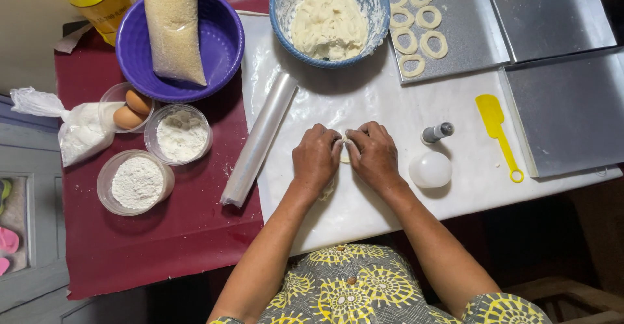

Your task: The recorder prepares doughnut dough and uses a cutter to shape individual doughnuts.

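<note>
Left hand [316,158] and right hand [374,155] met knuckle to knuckle at centre of white sheet [390,109], fingers curled together, pinching small dough piece [344,150]. Dough bowl [330,17] at 12 o'clock; white ball [430,169] at 3.

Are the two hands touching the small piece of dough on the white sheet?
Touching. The head view shows the fingertips of the left hand and the right hand pressed against the dough piece between them.
</note>
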